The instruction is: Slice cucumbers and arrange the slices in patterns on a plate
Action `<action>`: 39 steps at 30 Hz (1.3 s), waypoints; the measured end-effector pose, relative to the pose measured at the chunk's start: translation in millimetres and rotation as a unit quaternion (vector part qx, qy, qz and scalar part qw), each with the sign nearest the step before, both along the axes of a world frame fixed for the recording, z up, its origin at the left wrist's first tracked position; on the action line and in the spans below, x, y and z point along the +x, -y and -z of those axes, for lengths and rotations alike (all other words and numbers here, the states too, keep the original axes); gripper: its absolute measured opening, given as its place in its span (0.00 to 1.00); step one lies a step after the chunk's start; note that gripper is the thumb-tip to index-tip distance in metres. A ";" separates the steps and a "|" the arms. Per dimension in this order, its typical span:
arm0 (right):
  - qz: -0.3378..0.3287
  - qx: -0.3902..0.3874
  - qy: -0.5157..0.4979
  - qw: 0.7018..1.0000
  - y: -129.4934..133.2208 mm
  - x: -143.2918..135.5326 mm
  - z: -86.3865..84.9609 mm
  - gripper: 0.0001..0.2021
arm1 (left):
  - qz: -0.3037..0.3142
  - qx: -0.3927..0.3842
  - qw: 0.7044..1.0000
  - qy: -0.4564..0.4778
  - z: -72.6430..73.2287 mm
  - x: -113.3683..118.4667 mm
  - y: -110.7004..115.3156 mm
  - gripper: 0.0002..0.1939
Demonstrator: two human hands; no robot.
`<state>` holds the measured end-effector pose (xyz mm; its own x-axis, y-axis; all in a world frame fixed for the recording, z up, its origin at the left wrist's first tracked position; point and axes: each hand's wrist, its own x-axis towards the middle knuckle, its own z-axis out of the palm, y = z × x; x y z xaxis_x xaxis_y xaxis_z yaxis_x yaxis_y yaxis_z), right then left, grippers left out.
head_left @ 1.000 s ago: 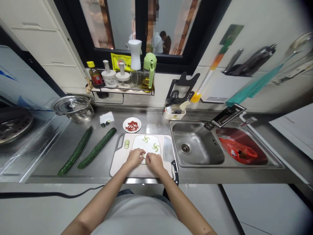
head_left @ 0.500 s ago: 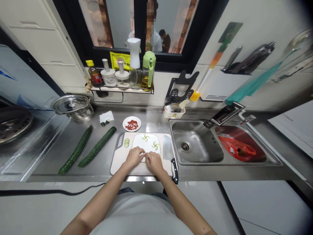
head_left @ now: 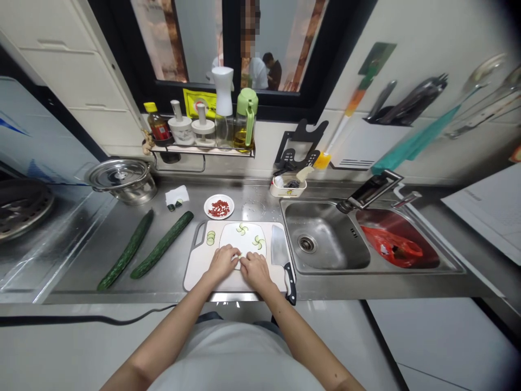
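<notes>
On the cutting board (head_left: 194, 271) lies a white plate (head_left: 233, 237) with two pinwheels of thin cucumber slices, one at its top (head_left: 242, 229) and one at its right (head_left: 258, 241). My left hand (head_left: 223, 262) and my right hand (head_left: 254, 269) meet at the plate's near edge, fingers closed around a small bit of cucumber mostly hidden by the fingertips. A few cucumber slices (head_left: 210, 238) sit on the board left of the plate. The knife (head_left: 280, 247) rests at the board's right side, its handle over the near edge.
Two whole cucumbers (head_left: 163, 245) lie left of the board. Behind it are a small plate of red bits (head_left: 228, 208) and a white tissue (head_left: 177, 194). A lidded pot (head_left: 134, 187) stands back left; the sink (head_left: 334, 244) is at the right.
The fingers of my right hand have shifted slightly at the plate's near edge. The camera view has moved a little; the plate, slices and knife rest as before.
</notes>
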<state>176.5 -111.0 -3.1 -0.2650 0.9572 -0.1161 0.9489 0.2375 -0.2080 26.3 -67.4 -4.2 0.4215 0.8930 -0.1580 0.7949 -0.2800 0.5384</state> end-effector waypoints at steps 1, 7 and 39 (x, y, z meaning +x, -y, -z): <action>0.000 -0.001 -0.002 1.000 -0.2 0.0 0.1 0.14 | -0.001 0.000 1.000 0.001 0.1 0.0 0.0 0.12; 0.028 -0.009 -0.050 0.998 -2.1 5.1 1.4 0.14 | -0.009 0.003 1.000 0.017 0.4 -1.3 -0.2 0.11; 0.017 -0.048 -0.033 0.998 -8.5 6.2 -8.4 0.13 | -0.010 0.006 1.000 -0.013 -5.5 2.4 1.8 0.11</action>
